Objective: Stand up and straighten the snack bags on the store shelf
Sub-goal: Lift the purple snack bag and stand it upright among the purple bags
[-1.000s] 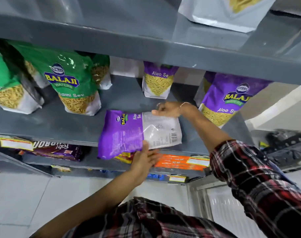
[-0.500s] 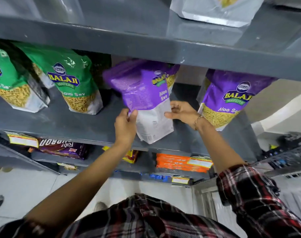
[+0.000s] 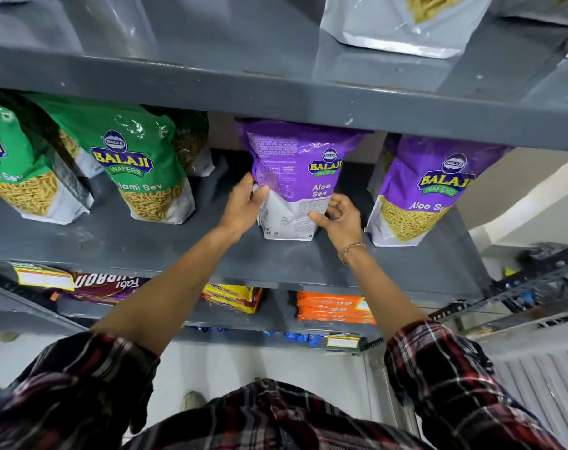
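Purple Aloo Sev bag (image 3: 295,177) upright on grey shelf (image 3: 146,251), back panel turned forward; left hand (image 3: 243,206) and right hand (image 3: 339,219) grasping its white lower corners.

The Aloo Sev bag (image 3: 297,177) stands on the shelf (image 3: 146,251) at twelve o'clock between my hands; a Sev bag (image 3: 139,170) at ten, another Aloo Sev bag (image 3: 428,190) at two.

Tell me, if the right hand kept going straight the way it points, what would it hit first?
The right hand already touches the purple snack bag at its lower corner, so it would press straight into that bag.
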